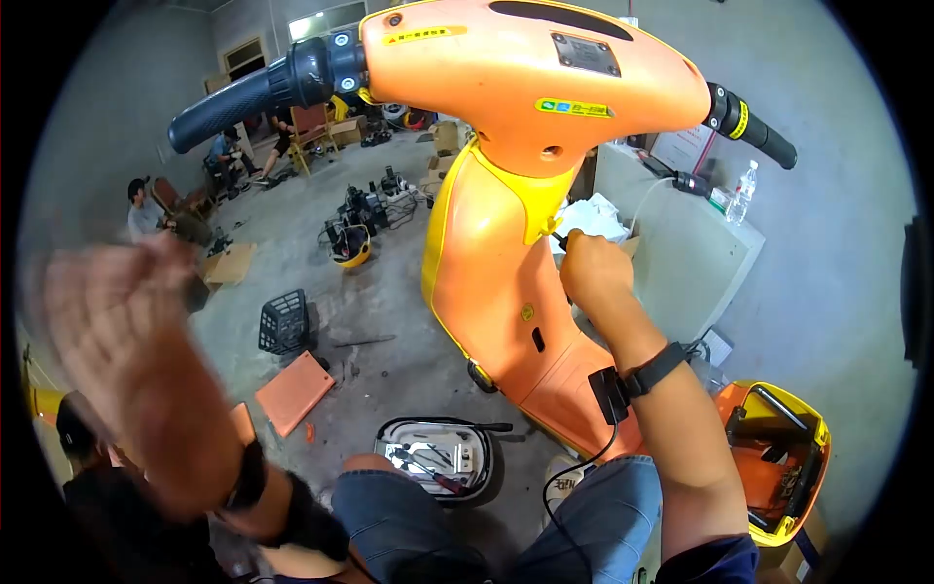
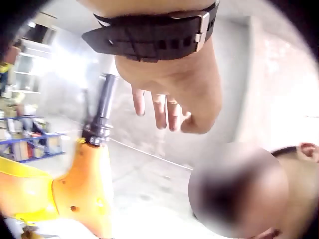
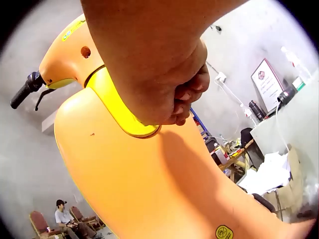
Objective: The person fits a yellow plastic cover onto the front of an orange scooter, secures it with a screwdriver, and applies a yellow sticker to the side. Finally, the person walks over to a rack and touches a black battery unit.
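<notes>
Yellow trim [image 1: 533,200] on the scooter [image 1: 491,263] seems the spot being worked, needing steadiness: the right hand [image 1: 595,273] grips a dark tool [image 1: 559,239] there, the left hand [image 1: 122,321] open, left of the scooter.

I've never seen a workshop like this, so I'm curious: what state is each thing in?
Left hand: raised, open, holding nothing.
Right hand: fingers curled round a dark object, mostly hidden.
Scooter body: upright.
Clear bottle: standing.
Orange panel: lying flat.
Tray: open, tools inside.
Yellow-rimmed bin: open, partly filled.
</notes>
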Available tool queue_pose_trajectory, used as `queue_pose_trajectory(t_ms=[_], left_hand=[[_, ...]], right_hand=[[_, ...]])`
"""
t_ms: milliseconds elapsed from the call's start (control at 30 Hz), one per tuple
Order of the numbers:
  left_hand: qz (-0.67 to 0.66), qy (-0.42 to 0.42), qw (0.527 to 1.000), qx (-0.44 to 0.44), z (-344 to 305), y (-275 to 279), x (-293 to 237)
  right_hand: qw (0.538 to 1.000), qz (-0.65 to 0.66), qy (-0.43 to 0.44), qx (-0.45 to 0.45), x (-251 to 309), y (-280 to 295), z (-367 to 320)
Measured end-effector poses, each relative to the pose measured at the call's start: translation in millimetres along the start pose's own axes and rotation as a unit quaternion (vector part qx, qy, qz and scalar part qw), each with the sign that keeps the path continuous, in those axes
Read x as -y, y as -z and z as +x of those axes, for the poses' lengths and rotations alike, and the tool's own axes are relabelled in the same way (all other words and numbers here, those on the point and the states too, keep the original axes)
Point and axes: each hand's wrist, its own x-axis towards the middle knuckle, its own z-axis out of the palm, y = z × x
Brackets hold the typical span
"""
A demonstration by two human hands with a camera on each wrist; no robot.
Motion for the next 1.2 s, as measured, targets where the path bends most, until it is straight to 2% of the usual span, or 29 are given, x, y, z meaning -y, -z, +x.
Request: queue_pose_trajectory(t_ms=[33,100,133,267,333,367,433,467,533,567,600,700,800,933,1067,1133,1200], left_hand=[[0.236,0.021,0.97,0.056,-11.8,3.6,30.0],[0.149,0.202,0.965,0.078,-41.2,22.6,95.7],[0.148,0.247,0.954,0.087,-56.3,18.9,124.7],[0.22,0.22,0.942,0.125,-56.6,-21.6,187.5],[0.223,0.136,0.958,0.114,-44.3,-45.3,208.7],[0.221,0.137,0.959,0.115,-40.3,-56.5,220.2],[0.144,0.158,0.974,0.079,-38.5,-76.5,238.6],[0.143,0.159,0.974,0.081,-40.2,-86.6,237.0],[0.191,0.141,0.967,0.094,-42.7,-101.7,228.2],[0.189,0.11,0.972,0.082,-42.5,-104.5,228.1],[0.192,0.112,0.972,0.083,-42.8,-105.0,227.8],[0.209,0.108,0.968,0.085,-43.5,-102.4,225.5],[0.261,0.056,0.961,0.077,-46.1,-100.3,234.4],[0.268,0.085,0.958,0.057,-48.7,-103.7,232.4],[0.28,0.066,0.957,0.042,-48.4,-103.2,232.5],[0.266,0.123,0.953,0.071,-47.3,-104.8,221.8],[0.286,0.116,0.949,0.064,-48.5,-106.7,223.3]], right_hand=[[1.0,0.006,-0.003,-0.002,1.1,0.0,-1.0],[1.0,0.009,-0.007,-0.004,2.0,1.1,-0.1],[1.0,0.009,-0.012,-0.005,0.9,1.2,0.4],[1.0,0.024,-0.001,-0.004,1.8,2.0,-2.3],[0.999,-0.01,0.006,-0.036,2.0,-1.6,-2.2],[0.999,-0.012,0.004,-0.035,2.3,-3.3,-2.0],[0.989,-0.086,0.032,-0.116,2.5,-7.3,-0.5],[0.989,-0.086,0.03,-0.114,-0.3,-11.1,1.4],[0.978,-0.116,0.047,-0.167,-5.8,-18.8,4.1],[0.988,-0.07,0.036,-0.133,-7.3,-17.9,4.4],[0.988,-0.068,0.036,-0.131,-7.9,-16.6,4.7],[0.999,0.007,0.004,-0.051,-7.0,-7.9,6.0],[0.999,0.015,0.01,-0.046,-6.9,-5.3,5.9],[0.997,0.046,0.044,-0.046,-16.1,-7.8,10.4],[0.996,0.084,0.028,0.021,-14.9,3.2,13.6],[0.996,0.085,0.02,0.037,-15.2,5.5,15.1],[0.99,0.118,0.046,0.053,-21.5,2.7,19.2]])
